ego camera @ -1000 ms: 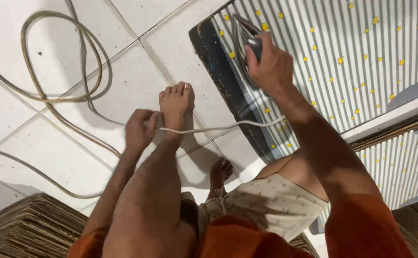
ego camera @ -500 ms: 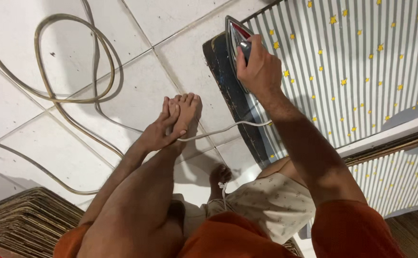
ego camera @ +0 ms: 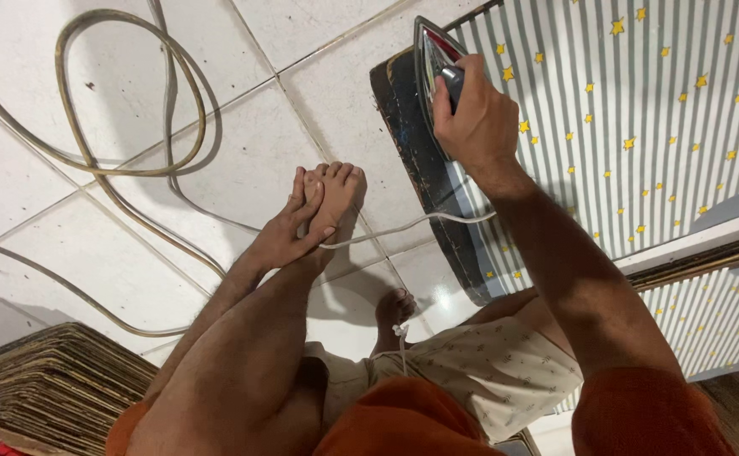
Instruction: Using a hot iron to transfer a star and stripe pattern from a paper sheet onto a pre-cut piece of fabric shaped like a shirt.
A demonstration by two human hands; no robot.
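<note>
My right hand (ego camera: 471, 118) grips the handle of a metal clothes iron (ego camera: 431, 52) at the left end of a striped sheet with yellow stars (ego camera: 639, 110). The sheet lies on a dark padded board (ego camera: 403, 127). A white cord (ego camera: 403, 226) runs from the iron across my raised bare foot (ego camera: 335, 198). My left hand (ego camera: 289, 232) rests on that foot, fingers spread along its side, holding nothing that I can make out.
A long beige cable (ego camera: 124, 160) loops over the white tiled floor (ego camera: 40, 76) on the left. A stack of flat brown sheets (ego camera: 48, 384) sits at the bottom left. More striped material (ego camera: 715, 321) lies at the lower right. My other foot (ego camera: 395, 308) stands on the tiles.
My left hand has slid from beside the raised foot onto its side. The iron has stayed at the sheet's left end while the view has shifted slightly.
</note>
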